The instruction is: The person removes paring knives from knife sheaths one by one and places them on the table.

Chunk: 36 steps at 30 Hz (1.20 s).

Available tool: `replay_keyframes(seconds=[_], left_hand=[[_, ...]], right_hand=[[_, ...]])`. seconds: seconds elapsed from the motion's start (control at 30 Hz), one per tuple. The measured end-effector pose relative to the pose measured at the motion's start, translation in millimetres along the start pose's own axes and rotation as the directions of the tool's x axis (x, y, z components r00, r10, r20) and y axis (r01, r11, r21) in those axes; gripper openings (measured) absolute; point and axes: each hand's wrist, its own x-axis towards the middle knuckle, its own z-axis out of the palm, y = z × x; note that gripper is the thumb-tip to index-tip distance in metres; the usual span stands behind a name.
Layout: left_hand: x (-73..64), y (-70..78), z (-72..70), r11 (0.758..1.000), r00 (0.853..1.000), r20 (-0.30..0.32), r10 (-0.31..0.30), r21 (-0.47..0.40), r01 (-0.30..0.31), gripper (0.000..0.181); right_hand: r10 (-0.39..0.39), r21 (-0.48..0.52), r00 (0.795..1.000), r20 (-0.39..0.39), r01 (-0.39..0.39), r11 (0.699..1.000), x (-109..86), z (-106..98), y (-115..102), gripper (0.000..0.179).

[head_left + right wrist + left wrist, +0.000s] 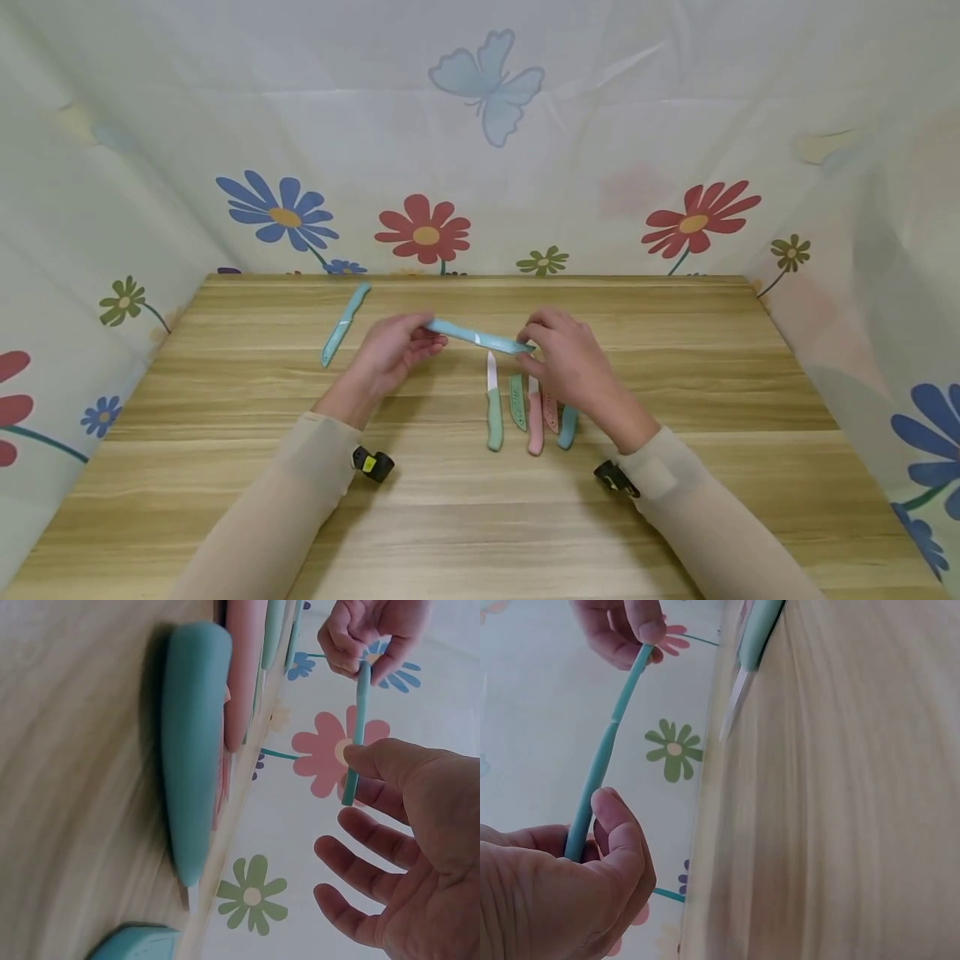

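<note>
Above the table, a light-blue knife in its matching sheath [487,340] is held between both hands, a thin pale strip of blade showing between handle and sheath. My left hand [393,346] grips the handle end. With thumb and index finger, my right hand [566,354] pinches the sheath's tip, its other fingers spread in the right wrist view. Below lie a green knife [494,417], a green sheath [518,404], a pink knife [536,425] and a pink sheath [551,410]. A blue knife [196,742] beside them is partly hidden by my right hand in the head view.
Another blue knife in its sheath [345,325] lies at the back left of the wooden table [435,525]. A blue sheath [139,945] lies near the bare blue knife. A flower-patterned cloth [600,150] stands behind the table's back edge.
</note>
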Motion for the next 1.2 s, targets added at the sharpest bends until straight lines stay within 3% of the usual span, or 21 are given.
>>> replay_keyframes(seconds=[0.23,0.67,0.9,1.2], left_hand=[[-2.9,-10.2,4.5,0.997,0.999,0.014,-0.035,-0.072,0.036,0.024],[-8.6,-18.8,14.3,0.988,0.998,0.029,-0.058,-0.143,0.062,0.015],[-10.0,-20.9,18.2,0.983,0.997,0.01,-0.08,-0.165,0.081,0.015],[-10.9,-24.2,18.7,0.985,0.996,0.031,-0.082,-0.152,0.086,0.025]], right_hand=[[-0.026,0.057,0.999,-0.023,0.027,0.998,-5.8,-2,7,0.017],[0.07,0.205,0.996,0.057,-0.081,0.975,-12.8,-2,14,0.021],[0.063,0.203,0.996,0.065,-0.075,0.976,-15.8,-3,19,0.027],[0.042,0.21,0.998,0.048,-0.052,0.976,-16.6,-3,22,0.025]])
